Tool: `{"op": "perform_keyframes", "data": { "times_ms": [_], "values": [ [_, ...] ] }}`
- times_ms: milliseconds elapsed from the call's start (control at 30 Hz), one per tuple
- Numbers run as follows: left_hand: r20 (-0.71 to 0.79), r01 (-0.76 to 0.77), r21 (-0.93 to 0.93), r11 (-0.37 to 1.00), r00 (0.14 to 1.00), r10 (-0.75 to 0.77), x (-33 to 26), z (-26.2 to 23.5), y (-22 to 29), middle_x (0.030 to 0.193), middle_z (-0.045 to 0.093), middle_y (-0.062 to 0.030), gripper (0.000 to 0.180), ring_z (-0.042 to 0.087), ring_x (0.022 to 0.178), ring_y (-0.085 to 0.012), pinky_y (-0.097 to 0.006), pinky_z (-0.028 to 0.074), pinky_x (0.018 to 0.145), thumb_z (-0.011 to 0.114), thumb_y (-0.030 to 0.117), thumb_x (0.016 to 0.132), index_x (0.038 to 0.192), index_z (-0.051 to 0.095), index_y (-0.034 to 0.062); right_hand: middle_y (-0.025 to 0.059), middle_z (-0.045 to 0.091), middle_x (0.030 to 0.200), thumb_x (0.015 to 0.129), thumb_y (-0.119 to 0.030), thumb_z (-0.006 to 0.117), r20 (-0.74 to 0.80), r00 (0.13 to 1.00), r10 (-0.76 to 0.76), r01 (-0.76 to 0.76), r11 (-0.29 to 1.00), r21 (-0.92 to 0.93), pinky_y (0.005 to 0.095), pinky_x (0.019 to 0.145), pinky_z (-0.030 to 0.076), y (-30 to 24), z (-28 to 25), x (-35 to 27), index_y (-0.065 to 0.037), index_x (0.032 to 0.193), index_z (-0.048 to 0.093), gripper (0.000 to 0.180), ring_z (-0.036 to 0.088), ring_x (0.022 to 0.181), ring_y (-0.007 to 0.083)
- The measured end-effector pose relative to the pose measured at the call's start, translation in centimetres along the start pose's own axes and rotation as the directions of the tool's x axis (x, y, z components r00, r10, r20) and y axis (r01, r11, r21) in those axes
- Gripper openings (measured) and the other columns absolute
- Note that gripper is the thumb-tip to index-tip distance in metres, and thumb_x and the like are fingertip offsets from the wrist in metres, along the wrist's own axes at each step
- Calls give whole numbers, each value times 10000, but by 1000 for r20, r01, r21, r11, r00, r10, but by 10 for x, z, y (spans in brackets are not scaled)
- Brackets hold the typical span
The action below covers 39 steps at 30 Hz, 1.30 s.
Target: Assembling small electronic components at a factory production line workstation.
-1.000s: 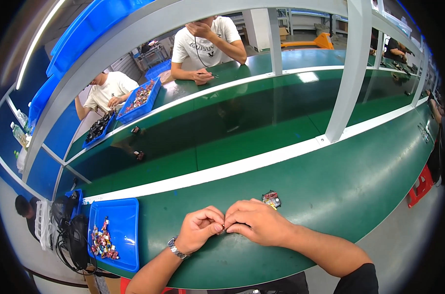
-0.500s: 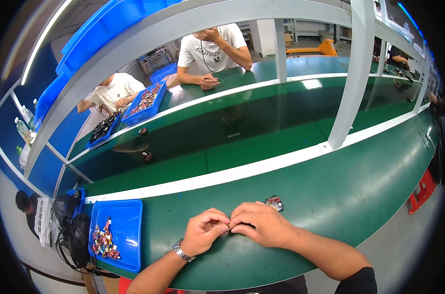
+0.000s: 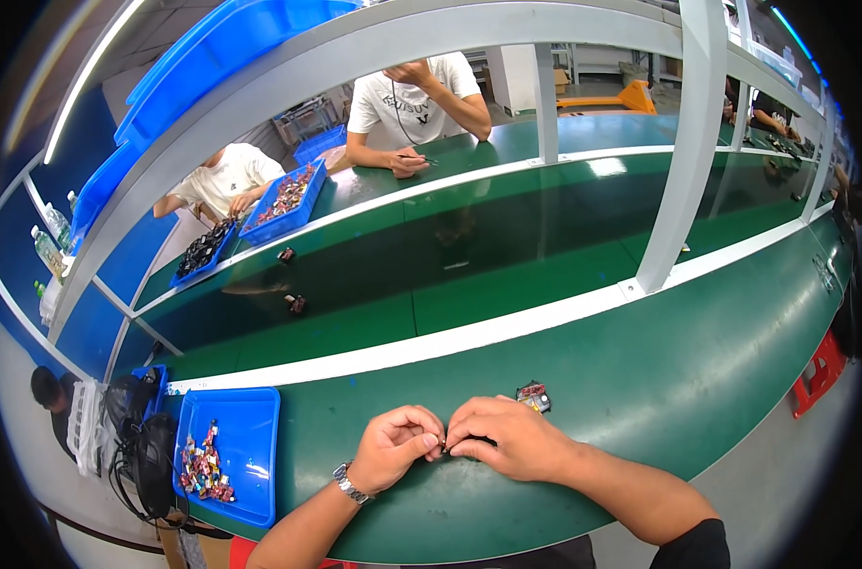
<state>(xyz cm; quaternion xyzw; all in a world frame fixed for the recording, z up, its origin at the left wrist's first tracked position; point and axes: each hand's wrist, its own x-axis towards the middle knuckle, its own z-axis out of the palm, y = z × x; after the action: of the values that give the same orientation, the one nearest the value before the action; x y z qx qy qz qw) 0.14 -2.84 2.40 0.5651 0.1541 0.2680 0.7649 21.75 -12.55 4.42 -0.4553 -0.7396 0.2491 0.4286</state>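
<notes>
My left hand (image 3: 398, 450), with a metal watch at its wrist, pinches a tiny part (image 3: 443, 445) between thumb and forefinger. My right hand (image 3: 507, 438) meets it there, thumb and fingertips closed on the same part. The fingers cover most of the part, so its kind cannot be made out. Just beyond my right hand, a small electronic assembly (image 3: 533, 396) in dark red, black and silver lies on the green table (image 3: 374, 531). To the left, a blue tray (image 3: 268, 446) holds a heap of small red, white and yellow electronic parts (image 3: 206, 467).
A white rail (image 3: 431, 346) and grey frame post (image 3: 673, 161) stand beyond the table. Behind them, a green belt (image 3: 355, 327) carries small parts (image 3: 295, 303). Black cables (image 3: 146, 455) hang left of the tray. Across the belt, two people in white shirts sit near blue trays (image 3: 293, 211).
The parts and the seam on the belt have shifted slightly right. My hands stay together around the tiny part with only a slight change of the fingers.
</notes>
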Motion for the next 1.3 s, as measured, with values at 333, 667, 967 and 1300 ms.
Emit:
{"op": "perform_keyframes", "data": {
  "times_ms": [333,667,967,1300],
  "values": [
    [38,31,49,998,999,-33,0,1,1,1014,632,-100,58,612,860,-140,-272,518,754,653,-1,938,988,635,-23,15,648,1036,934,-197,662,34,999,17,-17,1000,19,364,881,448,0,-2,-1,-106,955,709,105,621,948,204],
    [57,-11,186,983,998,0,-1,0,5,1062,640,-107,104,628,940,-143,-266,526,820,669,-34,921,1025,655,-37,27,650,1050,936,-198,660,73,997,32,-33,999,10,374,905,450,0,-4,0,-90,972,705,122,626,973,215],
    [101,-25,224,974,995,2,-1,0,5,1089,633,-102,136,632,971,-134,-258,533,839,654,-48,929,1064,641,-38,36,661,1054,935,-194,652,111,992,51,-52,999,5,390,935,453,0,-8,1,-85,977,716,133,633,1002,224],
    [116,19,286,958,992,-54,-2,4,8,1081,626,-74,126,633,969,-116,-259,536,865,632,-25,948,1074,619,-26,59,670,1024,916,-172,668,133,988,83,-86,996,15,399,899,477,0,-10,1,-66,961,712,123,651,958,263]
  ]
}}
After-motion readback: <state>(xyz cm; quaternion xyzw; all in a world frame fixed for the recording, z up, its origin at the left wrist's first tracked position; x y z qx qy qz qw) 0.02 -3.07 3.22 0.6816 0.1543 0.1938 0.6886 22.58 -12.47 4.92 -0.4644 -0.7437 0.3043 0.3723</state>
